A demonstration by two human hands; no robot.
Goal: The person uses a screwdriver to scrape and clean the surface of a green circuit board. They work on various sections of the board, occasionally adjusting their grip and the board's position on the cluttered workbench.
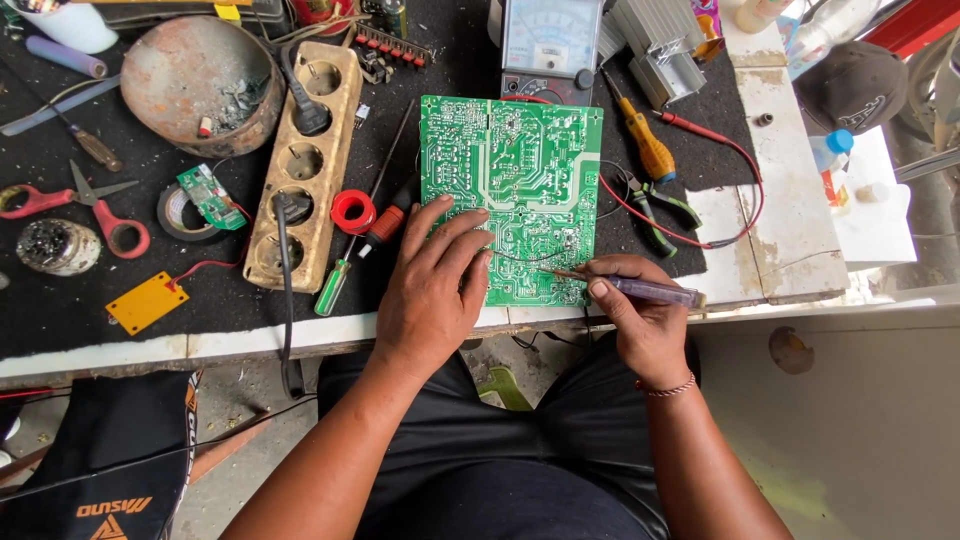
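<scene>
Green circuit board (511, 195) sits solder-side up at bench front edge. My left hand (432, 290) spread flat pinning it, right hand (640, 315) pinching tester screwdriver (640, 290); tip slip could bridge adjacent joints.

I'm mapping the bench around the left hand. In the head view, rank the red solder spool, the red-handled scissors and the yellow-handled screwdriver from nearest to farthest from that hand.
From the left hand:
1. Red solder spool, just up and left of it.
2. Yellow-handled screwdriver, upper right, past the green circuit board.
3. Red-handled scissors, far left.
</scene>
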